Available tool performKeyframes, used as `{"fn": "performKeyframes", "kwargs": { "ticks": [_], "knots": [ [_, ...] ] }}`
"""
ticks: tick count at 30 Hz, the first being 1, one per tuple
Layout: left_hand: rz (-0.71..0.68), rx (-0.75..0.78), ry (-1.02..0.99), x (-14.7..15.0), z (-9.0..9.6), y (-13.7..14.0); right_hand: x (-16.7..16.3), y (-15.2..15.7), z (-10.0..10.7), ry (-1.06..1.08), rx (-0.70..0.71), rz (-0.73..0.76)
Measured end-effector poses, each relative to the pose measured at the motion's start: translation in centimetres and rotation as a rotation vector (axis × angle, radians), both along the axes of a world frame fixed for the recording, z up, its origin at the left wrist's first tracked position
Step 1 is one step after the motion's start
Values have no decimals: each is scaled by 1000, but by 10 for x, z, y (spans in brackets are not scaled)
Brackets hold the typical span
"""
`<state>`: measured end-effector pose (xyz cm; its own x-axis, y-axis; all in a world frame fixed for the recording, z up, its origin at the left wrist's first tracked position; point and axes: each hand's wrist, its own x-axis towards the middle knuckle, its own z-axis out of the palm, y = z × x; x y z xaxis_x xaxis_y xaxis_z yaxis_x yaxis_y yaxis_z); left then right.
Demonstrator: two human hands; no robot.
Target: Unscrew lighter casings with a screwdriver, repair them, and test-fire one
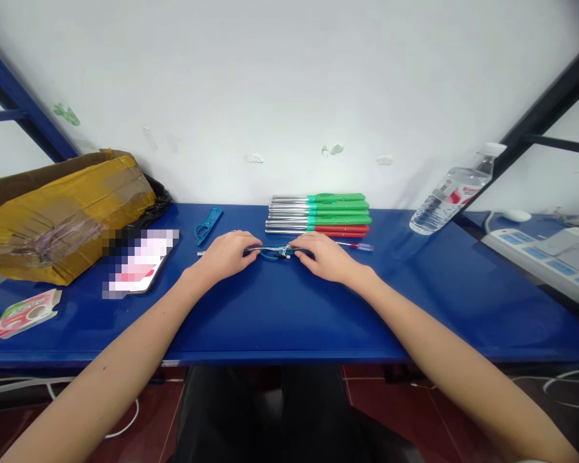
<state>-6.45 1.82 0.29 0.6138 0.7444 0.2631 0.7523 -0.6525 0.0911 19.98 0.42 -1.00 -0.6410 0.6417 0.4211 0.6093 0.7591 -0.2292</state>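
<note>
My left hand (229, 256) is closed around the metal neck end of a blue long-necked lighter (270, 252), and the vented tip pokes out left of the fingers. My right hand (324, 256) pinches the lighter's other end. Between the hands the blue handle lies opened, showing small metal and black inner parts, too small to make out fully. A loose blue handle shell (208, 225) rests on the table behind my left hand. Just beyond my right hand is a screwdriver (361, 247) with a clear purple handle, its shaft partly hidden.
Several green and red long-necked lighters (338, 212) lie in a row near the wall. A taped cardboard box (72, 218), a phone (145, 263) and a torn packet (26, 314) sit left on the blue table (289, 321). Right are a tilted water bottle (451, 196) and power strip (545, 257).
</note>
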Motion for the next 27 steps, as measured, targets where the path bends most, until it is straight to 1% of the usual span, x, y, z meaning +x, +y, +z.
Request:
{"fn": "performKeyframes", "kwargs": {
  "ticks": [8, 13, 22, 27],
  "knots": [
    [-11, -2, -93, 8, -4, 1, -1, -2, 0, 8, -13, -20],
    [-14, -5, -95, 12, -9, 6, -1, -3, 0, 11, -20, -29],
    [62, 17, -126, 18, -14, 8, -1, -2, -2, 12, -1, -46],
    [139, 0, -162, 22, -12, 4, -2, -3, -4, -11, 0, -37]
  ]
}}
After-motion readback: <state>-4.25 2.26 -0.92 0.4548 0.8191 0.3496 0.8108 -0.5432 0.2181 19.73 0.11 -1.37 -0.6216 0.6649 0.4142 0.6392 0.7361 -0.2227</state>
